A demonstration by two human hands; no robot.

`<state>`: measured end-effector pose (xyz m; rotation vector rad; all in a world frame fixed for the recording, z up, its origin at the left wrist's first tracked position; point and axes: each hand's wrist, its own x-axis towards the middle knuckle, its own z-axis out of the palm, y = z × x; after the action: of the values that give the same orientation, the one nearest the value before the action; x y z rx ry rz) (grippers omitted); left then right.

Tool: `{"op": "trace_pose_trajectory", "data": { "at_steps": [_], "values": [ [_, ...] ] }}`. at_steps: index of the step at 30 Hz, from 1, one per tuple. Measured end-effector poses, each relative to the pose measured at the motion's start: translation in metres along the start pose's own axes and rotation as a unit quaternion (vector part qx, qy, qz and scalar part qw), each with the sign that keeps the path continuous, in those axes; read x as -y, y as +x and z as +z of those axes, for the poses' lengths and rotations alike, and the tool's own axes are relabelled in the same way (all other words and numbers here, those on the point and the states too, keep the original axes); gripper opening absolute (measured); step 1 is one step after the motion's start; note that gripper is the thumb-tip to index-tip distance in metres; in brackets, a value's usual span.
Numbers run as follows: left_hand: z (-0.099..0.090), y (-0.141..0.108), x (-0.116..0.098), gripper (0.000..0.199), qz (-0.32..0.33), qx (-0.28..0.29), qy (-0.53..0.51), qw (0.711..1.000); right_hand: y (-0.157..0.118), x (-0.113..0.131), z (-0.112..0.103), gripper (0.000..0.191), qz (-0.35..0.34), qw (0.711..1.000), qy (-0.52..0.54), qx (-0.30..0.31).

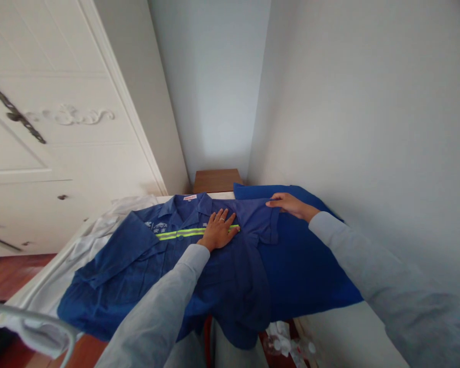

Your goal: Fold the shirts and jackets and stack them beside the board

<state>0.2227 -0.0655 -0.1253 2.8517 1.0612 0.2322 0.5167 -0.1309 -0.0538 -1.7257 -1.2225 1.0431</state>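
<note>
A dark blue work shirt lies spread out, buttoned, its collar pointing away from me. Across its chest runs a yellow and grey reflective stripe, with white lettering above. My left hand rests flat on the chest over the stripe, fingers spread, a ring on one finger. At the end of the short sleeve on the right, my right hand pinches the cuff edge between thumb and fingers. The other sleeve lies angled down to the left. Beneath the shirt's right side is a plain blue cloth.
White cloth lies along the left side of the surface. A white cabinet stands at left, and a grey wall rises at right. Beyond the collar is a brown wooden box-like piece. Clear bottles are low at front, near a pale curved rail.
</note>
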Motion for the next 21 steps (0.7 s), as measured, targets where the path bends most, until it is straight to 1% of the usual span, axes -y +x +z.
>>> {"op": "trace_pose_trajectory", "data": {
  "at_steps": [2, 4, 8, 10, 13, 16, 18, 21],
  "values": [
    [0.0, 0.0, 0.0, 0.066, 0.0, 0.001, -0.004, 1.0, -0.009, 0.003, -0.005, 0.041, 0.026, 0.994, 0.103, 0.034],
    [-0.002, 0.001, 0.0, 0.066, 0.0, 0.005, -0.007, 1.0, -0.017, 0.003, -0.006, 0.043, 0.05, 0.983, 0.172, 0.048],
    [-0.004, 0.001, -0.002, 0.072, -0.001, 0.011, -0.02, 1.0, -0.031, -0.011, -0.001, 0.044, 0.102, 0.966, 0.225, 0.081],
    [-0.005, 0.001, -0.002, 0.081, 0.0, 0.013, -0.032, 0.999, -0.037, -0.018, 0.004, 0.042, 0.113, 0.965, 0.216, 0.094],
    [-0.004, 0.001, -0.002, 0.095, 0.0, 0.014, -0.045, 0.999, -0.042, -0.021, 0.011, 0.037, 0.127, 0.977, 0.149, 0.079],
    [-0.003, 0.001, -0.002, 0.104, 0.002, 0.016, -0.051, 0.999, -0.043, -0.009, 0.019, 0.03, 0.166, 0.982, 0.086, 0.029],
    [-0.003, 0.001, -0.002, 0.107, 0.0, 0.017, -0.053, 0.998, -0.043, 0.004, 0.025, 0.023, 0.184, 0.98, 0.073, -0.005],
    [-0.001, 0.002, -0.002, 0.11, -0.005, 0.023, -0.061, 0.998, -0.046, 0.021, 0.036, 0.012, 0.194, 0.979, 0.061, -0.029]
  ]
}}
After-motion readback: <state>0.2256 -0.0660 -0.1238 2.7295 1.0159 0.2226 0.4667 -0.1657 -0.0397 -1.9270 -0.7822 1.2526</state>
